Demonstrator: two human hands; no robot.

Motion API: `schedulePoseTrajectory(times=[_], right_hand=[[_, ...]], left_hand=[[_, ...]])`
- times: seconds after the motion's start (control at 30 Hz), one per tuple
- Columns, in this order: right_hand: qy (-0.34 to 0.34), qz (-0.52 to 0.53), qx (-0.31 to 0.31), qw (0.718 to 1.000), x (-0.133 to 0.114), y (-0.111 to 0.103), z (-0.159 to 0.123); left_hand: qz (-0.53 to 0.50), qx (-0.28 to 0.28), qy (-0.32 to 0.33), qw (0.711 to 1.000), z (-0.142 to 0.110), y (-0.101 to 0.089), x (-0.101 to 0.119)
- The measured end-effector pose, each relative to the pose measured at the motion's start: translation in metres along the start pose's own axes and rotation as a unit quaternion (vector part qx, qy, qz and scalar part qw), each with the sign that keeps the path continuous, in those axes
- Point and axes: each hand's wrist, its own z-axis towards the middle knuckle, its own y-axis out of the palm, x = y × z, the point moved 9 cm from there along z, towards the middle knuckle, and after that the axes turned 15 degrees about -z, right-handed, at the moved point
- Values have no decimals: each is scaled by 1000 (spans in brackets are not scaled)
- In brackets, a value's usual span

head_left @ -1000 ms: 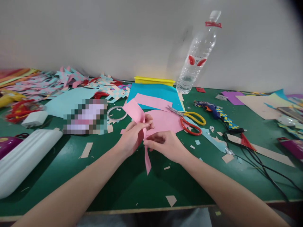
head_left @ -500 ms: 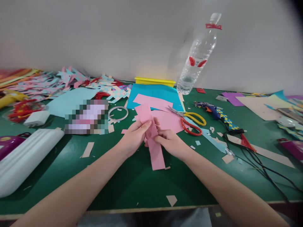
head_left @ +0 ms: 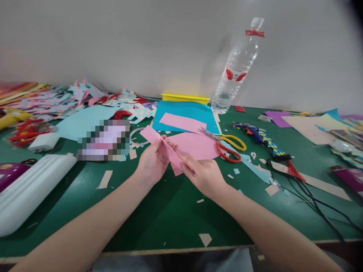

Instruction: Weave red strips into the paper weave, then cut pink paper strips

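Both hands hold a pink paper strip (head_left: 151, 135) above the green table, in the middle of the head view. My left hand (head_left: 154, 160) is closed on its upper left part. The fingers of my right hand (head_left: 202, 172) pinch its lower right end, which hangs down in a creased or folded flap. Behind the hands a larger pink paper sheet (head_left: 195, 145) lies flat. Another pink paper piece (head_left: 183, 121) rests on a blue sheet (head_left: 181, 107). Scissors (head_left: 231, 141) with one yellow and one red handle lie just right of the pink sheet.
A clear plastic bottle (head_left: 235, 68) stands tilted in view at the back. At left are a blurred-out phone (head_left: 103, 139), a silver ring (head_left: 136, 142) and a white long device (head_left: 34, 192). A glue gun (head_left: 252, 132) and black cables (head_left: 309, 196) lie right. Paper scraps are scattered.
The pink strip has turned from nearly upright to slanting, its top end swinging left and its lower end now raised. My left hand moved slightly left and has rotated; my right hand shifted its grip.
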Motion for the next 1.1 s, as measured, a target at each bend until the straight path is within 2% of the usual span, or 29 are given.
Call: schedulePoseTrajectory(times=[0.1, 0.23, 0.3, 0.37, 0.5, 0.57, 0.67, 0.73, 0.8, 0.9, 1.0, 1.1], right_hand=[[-32, -34, 33, 998, -6, -5, -3], [10, 34, 28, 999, 2, -6, -3], [9, 21, 41, 999, 3, -6, -3], [-22, -23, 66, 997, -1, -8, -5], [-87, -77, 72, 991, -11, -7, -8], [-106, -60, 59, 991, -15, -9, -9], [-127, 26, 59, 990, -21, -22, -9], [-94, 102, 73, 988, -15, -32, -5], [0, 181, 77, 980, 4, -34, 0], [133, 307, 51, 941, 31, -19, 6], [167, 422, -10, 891, 34, -1, 11], [181, 490, -90, 848, 26, 13, 12]], left_hand=[[-7, 2, 28, 1000, 2, -1, 6], [-14, -3, 48, 999, 6, -2, 15], [-19, -26, 45, 998, 8, 2, 18], [-29, -45, 48, 997, 9, 5, 20], [-55, -27, 46, 997, 8, 4, 21], [-62, -21, 30, 997, 6, 5, 18], [-50, -29, 2, 998, 1, 11, 15], [-20, -60, -29, 998, -3, 19, 11], [30, -112, -80, 990, -9, 29, 1], [120, -203, -179, 955, -26, 39, -22], [199, -266, -266, 905, -44, 39, -44], [232, -288, -328, 869, -56, 34, -57]])
